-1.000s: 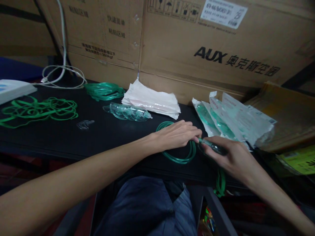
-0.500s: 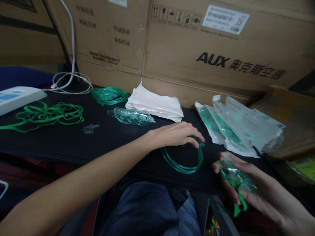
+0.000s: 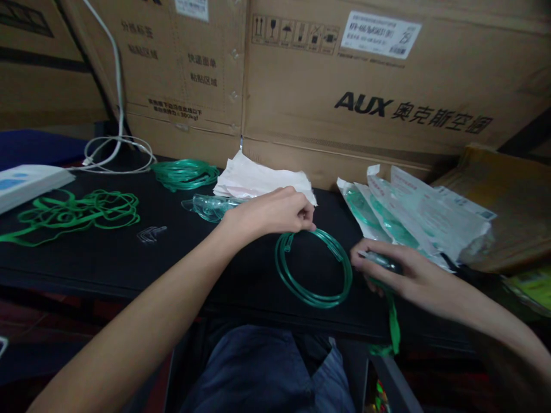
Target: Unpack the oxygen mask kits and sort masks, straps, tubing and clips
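Observation:
My left hand [image 3: 282, 211] is closed at the far side of a coil of green tubing [image 3: 316, 301], its fingertips pinching the top of the loop. The coil lies as a ring on the black table [image 3: 241, 287]. To the right of it, my right hand [image 3: 394, 267] is wrapped round a clear plastic oxygen mask [image 3: 379, 261], mostly hidden by the fingers. A green elastic strap [image 3: 394, 327] hangs from that hand over the table's front edge. Behind my left wrist lie stacked clear masks [image 3: 209, 207], partly covered by the arm.
White paper wrappers [image 3: 262, 180] and a second coil of green tubing [image 3: 183, 174] lie at the back. Tangled green straps [image 3: 86, 212] and small metal strips [image 3: 150, 233] are to the left. Packaged masks [image 3: 413, 212] lie right. A large cardboard box [image 3: 297, 109] stands behind.
My left hand has shifted left and drawn its fingers together at the coil, which now shows as a fuller ring. My right hand has risen toward the coil and turned over with the mask.

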Action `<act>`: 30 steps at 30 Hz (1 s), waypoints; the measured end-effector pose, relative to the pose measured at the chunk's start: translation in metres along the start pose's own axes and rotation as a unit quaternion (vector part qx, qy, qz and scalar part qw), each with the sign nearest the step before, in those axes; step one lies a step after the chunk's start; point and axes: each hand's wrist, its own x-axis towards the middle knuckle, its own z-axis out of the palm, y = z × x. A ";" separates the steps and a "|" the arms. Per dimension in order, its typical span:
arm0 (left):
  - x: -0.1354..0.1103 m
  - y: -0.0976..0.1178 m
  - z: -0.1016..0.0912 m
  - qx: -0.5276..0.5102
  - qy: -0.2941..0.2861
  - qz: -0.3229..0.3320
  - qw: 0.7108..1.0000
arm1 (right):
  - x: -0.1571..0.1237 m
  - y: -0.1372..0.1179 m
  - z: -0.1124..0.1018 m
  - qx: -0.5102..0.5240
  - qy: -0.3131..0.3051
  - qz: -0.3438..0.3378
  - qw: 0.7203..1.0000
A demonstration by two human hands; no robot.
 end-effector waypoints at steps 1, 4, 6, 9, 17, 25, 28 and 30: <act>-0.002 0.000 -0.002 -0.003 -0.028 -0.018 0.999 | 0.007 0.001 0.000 -0.066 0.034 -0.029 0.997; -0.005 -0.002 -0.005 -0.002 -0.078 -0.026 0.997 | 0.024 0.009 0.004 -0.203 0.086 -0.058 0.974; -0.005 -0.003 -0.006 0.002 -0.107 -0.015 0.994 | 0.031 0.012 0.009 -0.259 0.075 -0.042 0.962; -0.005 -0.002 -0.004 0.004 -0.143 -0.025 0.989 | 0.034 0.010 0.016 -0.338 0.071 -0.007 0.939; -0.004 0.000 0.001 0.021 -0.161 -0.046 0.986 | 0.038 -0.004 0.031 -0.415 0.068 0.052 0.906; -0.007 0.015 0.004 0.003 -0.177 -0.056 0.983 | 0.032 0.000 0.028 -0.440 0.104 0.085 0.888; -0.007 0.017 0.008 -0.002 -0.176 -0.052 0.983 | 0.026 -0.002 0.029 -0.419 0.083 0.090 0.900; -0.006 0.017 0.010 -0.003 -0.176 -0.046 0.983 | 0.022 -0.003 0.030 -0.403 0.067 0.085 0.909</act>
